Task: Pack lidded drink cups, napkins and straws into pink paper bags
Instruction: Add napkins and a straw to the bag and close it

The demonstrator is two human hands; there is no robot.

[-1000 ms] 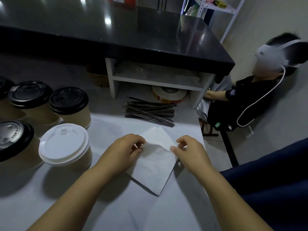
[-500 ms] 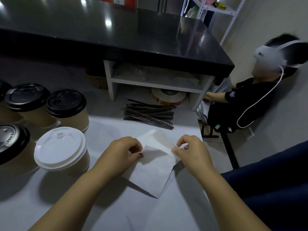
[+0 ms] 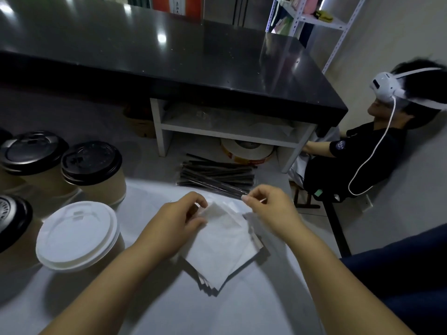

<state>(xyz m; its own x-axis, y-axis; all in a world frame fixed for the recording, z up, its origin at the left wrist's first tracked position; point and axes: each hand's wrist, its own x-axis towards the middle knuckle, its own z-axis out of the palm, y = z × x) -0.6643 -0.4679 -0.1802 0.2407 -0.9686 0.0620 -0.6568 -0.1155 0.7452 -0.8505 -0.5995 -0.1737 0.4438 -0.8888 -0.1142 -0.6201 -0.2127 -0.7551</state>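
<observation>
Mid-frame, the left hand (image 3: 179, 221) is pinching the top corner of the stack of white square paper napkins (image 3: 217, 250) lying on the pale desk (image 3: 150, 298). The right hand (image 3: 273, 211) is hovering just beside it, fingers curled; I cannot tell what its grip is holding.

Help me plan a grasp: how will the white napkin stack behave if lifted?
Probably floppy: the corner of the napkin stack crumples where the left hand pinches it. Likely light, being thin paper. Fanned lower edges suggest loose sheets that may slide apart.
</observation>
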